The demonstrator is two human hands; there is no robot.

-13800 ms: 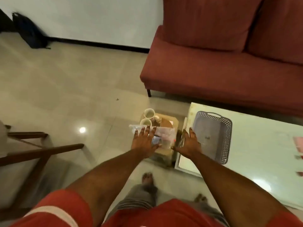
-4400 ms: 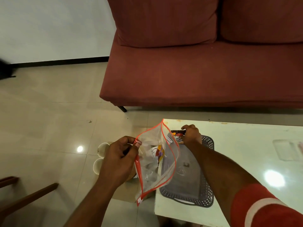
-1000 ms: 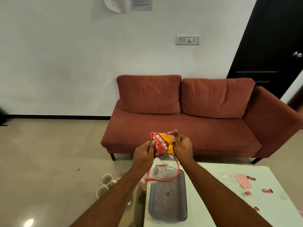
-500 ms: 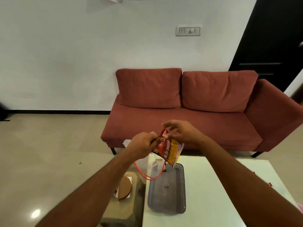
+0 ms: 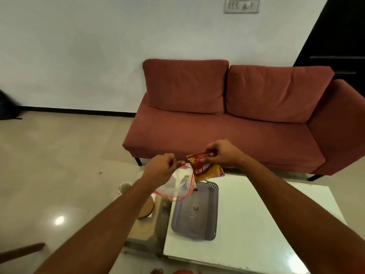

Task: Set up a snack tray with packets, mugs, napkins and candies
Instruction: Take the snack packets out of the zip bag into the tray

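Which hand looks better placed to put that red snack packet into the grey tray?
The right hand. It already pinches the snack packet just above the tray's far end, while the left hand is busy holding the clear zip bag.

Red-yellow snack packet (image 5: 205, 168) hangs upright in the air above grey perforated tray's (image 5: 214, 210) far end. Clear red-edged zip bag (image 5: 175, 185) hangs open beside it. Tray on white table, nearly bare.

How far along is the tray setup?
Early. Done: tray sits on the table, apparently holding no snacks yet. In hand: right hand holds a packet; left hand holds the zip bag. Left: packet into tray, then the mug by the table, napkins, candies.
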